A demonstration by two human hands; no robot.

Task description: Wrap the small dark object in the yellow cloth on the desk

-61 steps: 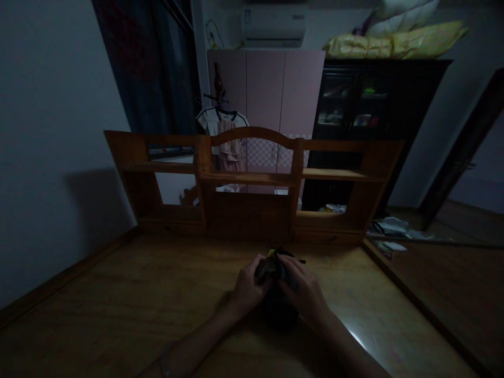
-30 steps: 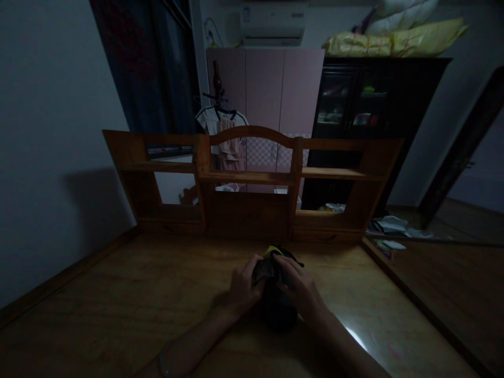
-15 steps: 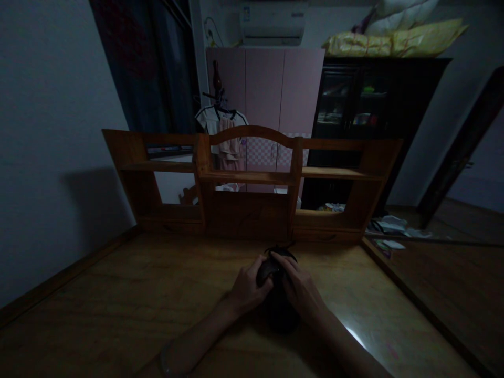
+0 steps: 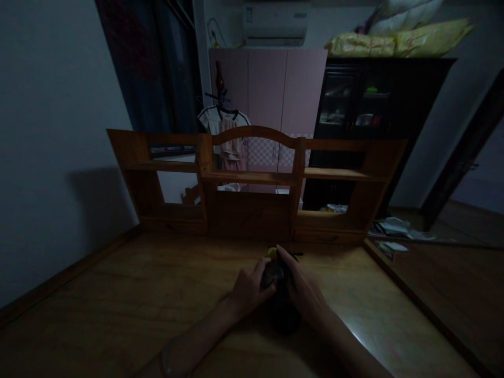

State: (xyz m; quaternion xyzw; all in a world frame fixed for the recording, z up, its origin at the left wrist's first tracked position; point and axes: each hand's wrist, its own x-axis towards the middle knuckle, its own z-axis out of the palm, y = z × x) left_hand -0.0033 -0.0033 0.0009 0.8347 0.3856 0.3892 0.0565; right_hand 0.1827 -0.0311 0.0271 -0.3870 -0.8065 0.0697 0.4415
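A black, rounded, bottle-like object (image 4: 285, 314) is on the wooden desk in front of me; its exact kind is too dark to make out. My left hand (image 4: 249, 287) wraps around a dark glossy part at its upper left, thumb and fingers closed on it. From the other side, my right hand (image 4: 304, 290) grips it, with the index finger stretched along the top. A small yellow part (image 4: 272, 252) shows at the far end, near that fingertip. A thin dark strap or tab sticks out to the right there. Much of the upper part is hidden by my fingers.
The wooden desk (image 4: 177, 294) spreads around my hands, with a wooden shelf unit (image 4: 252, 177) along its far edge. A wall (image 4: 59, 157) borders the left side. Papers (image 4: 394, 227) lie beyond the right edge. Wardrobes and hanging clothes (image 4: 228, 131) stand behind.
The yellow part has come into sight at the far end of the black object. My right index finger is stretched further forward. Both hands stay on the object.
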